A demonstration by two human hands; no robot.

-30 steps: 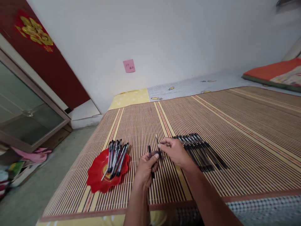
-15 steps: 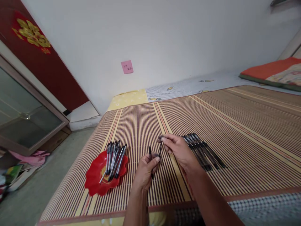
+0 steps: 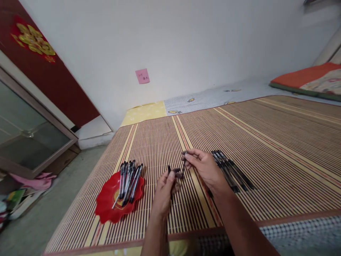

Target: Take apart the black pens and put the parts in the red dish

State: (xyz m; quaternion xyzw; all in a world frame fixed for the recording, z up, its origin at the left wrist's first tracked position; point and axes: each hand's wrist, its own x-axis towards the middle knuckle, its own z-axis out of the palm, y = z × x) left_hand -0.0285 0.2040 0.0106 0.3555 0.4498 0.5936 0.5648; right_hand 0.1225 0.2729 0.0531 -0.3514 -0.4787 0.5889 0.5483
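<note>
Close together above the bamboo mat [image 3: 239,121], both hands were busy with parts of one pen. The left hand [image 3: 164,188] was clenched around a dark pen barrel [image 3: 169,170], whose end stuck up past the thumb. The right hand [image 3: 205,169] pinched a thin pen refill [image 3: 183,166] between thumb and fingertips, holding it nearly upright with its lower end right at the left hand's fingers; whether it touched the barrel could not be told. Just to the right of the right hand, a row of black pens [image 3: 231,170] lay side by side on the mat. Left of the left hand, a red scalloped plate [image 3: 106,206] carried a bundle of pens [image 3: 129,181] with clear barrels. Farther off, a pink sticky note [image 3: 142,76] hung on the white wall, and an orange cushion [image 3: 306,76] lay at the far right of the bed.
</note>
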